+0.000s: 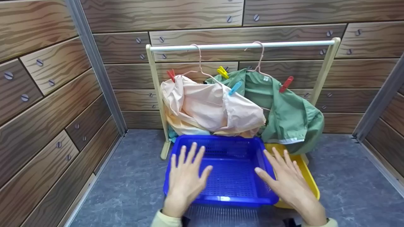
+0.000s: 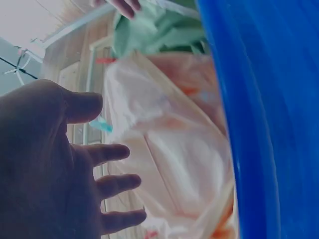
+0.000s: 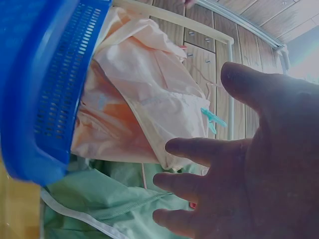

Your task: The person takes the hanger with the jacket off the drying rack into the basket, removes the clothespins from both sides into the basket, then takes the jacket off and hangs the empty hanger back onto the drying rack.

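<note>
Both hands hover over the blue basket (image 1: 221, 199) with fingers spread and nothing held. My left hand (image 1: 186, 179) overlaps the basket's left side in the head view; my right hand (image 1: 288, 178) is over its right rim and the yellow basket (image 1: 311, 183) beside it. Behind them, a pale pink garment (image 1: 205, 101) hangs on a pink hanger (image 1: 199, 60), pinned by a red clothespin (image 1: 171, 75) and a blue clothespin (image 1: 235, 88). To its right hangs a green garment (image 1: 290, 116) with a yellow clothespin (image 1: 222, 72) and a red clothespin (image 1: 286, 84).
A small drying rack with a white rail (image 1: 290, 44) and wooden legs stands at the back. Wood-patterned walls (image 1: 44, 104) enclose the grey floor (image 1: 132, 179) on the left, back and right. Something light blue (image 1: 172, 134) shows beneath the pink garment.
</note>
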The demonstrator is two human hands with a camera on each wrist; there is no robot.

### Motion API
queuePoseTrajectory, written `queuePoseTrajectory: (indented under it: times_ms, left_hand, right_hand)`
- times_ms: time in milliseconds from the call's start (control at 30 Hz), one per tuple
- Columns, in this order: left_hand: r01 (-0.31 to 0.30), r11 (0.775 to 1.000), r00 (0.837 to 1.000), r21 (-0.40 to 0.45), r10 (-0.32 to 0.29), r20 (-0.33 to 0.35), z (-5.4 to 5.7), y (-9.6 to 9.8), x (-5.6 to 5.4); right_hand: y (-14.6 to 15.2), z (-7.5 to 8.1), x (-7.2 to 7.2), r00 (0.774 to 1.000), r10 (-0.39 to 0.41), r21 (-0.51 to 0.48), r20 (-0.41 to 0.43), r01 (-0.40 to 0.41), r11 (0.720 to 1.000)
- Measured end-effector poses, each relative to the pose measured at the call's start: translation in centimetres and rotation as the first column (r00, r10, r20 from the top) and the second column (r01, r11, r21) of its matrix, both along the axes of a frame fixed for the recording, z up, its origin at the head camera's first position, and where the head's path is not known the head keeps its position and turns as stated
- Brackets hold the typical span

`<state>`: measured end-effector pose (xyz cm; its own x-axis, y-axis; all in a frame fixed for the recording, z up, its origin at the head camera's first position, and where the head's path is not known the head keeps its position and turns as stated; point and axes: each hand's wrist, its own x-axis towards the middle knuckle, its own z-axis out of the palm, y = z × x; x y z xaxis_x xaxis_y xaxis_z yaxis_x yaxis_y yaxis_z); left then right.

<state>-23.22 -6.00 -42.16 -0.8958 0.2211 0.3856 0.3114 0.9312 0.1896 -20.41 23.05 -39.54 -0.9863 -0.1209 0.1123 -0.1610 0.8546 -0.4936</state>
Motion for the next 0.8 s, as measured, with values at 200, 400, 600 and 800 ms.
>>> queuePoseTrajectory:
  times_ms: [200, 400, 600, 800]
  left_hand:
    - [-0.027, 0.998, 0.998, -0.049, 0.024, -0.055, 0.7, -3.8, -1.6]
    - [-0.033, 0.998, 0.993, -0.050, 0.028, -0.116, 1.4, -7.7, -4.5]
    - [0.060, 0.998, 0.950, 0.022, -0.051, -0.309, 1.3, -10.7, -8.2]
    - [0.203, 0.966, 0.907, 0.157, -0.126, -0.401, 0.9, -12.3, -11.3]
  right_hand:
    - [0.8, 1.7, -0.4, 0.996, 0.055, -0.026, -0.065, -0.056, 0.998]
    - [0.8, 3.1, -1.9, 0.983, 0.094, -0.114, -0.159, -0.113, 0.987]
    - [0.7, 3.8, -4.1, 0.921, 0.138, -0.145, -0.364, -0.202, 0.968]
    - [0.7, 4.4, -5.4, 0.893, 0.176, -0.150, -0.413, -0.257, 0.955]
